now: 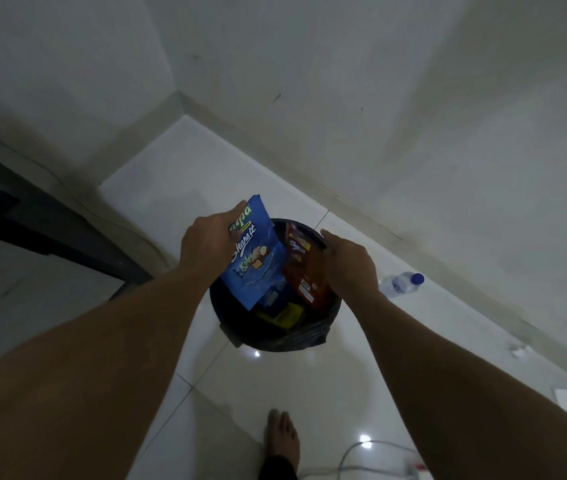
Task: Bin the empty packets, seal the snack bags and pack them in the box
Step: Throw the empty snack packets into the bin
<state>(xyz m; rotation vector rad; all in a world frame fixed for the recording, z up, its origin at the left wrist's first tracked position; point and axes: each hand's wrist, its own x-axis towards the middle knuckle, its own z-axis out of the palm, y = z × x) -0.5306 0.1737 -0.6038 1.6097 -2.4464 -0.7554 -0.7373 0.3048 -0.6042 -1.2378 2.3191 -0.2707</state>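
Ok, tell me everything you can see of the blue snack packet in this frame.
The blue packet is a flat, glossy foil-like pouch with white lettering, a green logo near its top and a picture of wafer pieces at the middle. It looks flattened. It is tilted, top end up and away, lower corner dipping into the mouth of the black bin. The left hand pinches its upper left edge. Its right side lies against or overlaps the red packet under the right hand; actual contact is unclear.

Left hand gripping blue packet; right hand on red packet, over black bin
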